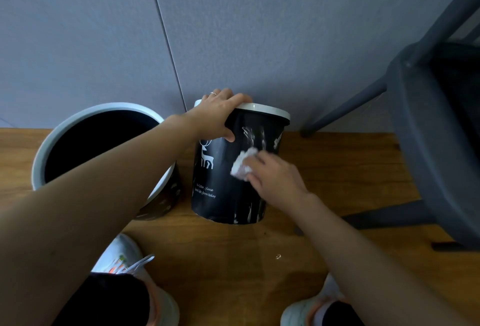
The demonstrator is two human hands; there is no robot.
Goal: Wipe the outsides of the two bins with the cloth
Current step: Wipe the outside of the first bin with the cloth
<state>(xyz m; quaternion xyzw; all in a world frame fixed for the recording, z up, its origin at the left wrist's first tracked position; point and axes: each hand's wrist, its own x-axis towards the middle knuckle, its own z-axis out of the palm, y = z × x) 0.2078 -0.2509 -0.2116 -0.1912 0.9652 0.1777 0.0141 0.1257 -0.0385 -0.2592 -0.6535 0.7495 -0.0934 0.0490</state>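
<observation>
The small black bin stands on the wooden floor close to the grey wall, seemingly tipped a little toward the camera; its white rim shows only as a thin band, and its mouth and far side are hidden. A white deer and two lines of small, barely readable print mark its near face. The crumpled white cloth is pressed against the bin's right side by the right hand, whose fingers curl round it in a close grip; much of the cloth is covered by those fingers. The left hand holds the rim from above, thumb on the black wall below it, fingers bent over the top with their tips out of sight; a ring sits on one finger.

Just to the left, near but apparently apart, stands the larger bin, its pale rim ringing a dark interior where nothing can be made out; the left forearm crosses it and hides most of its outer wall. A dark chair is cut off at the right edge. Pale shoes show at the bottom, partly cropped
</observation>
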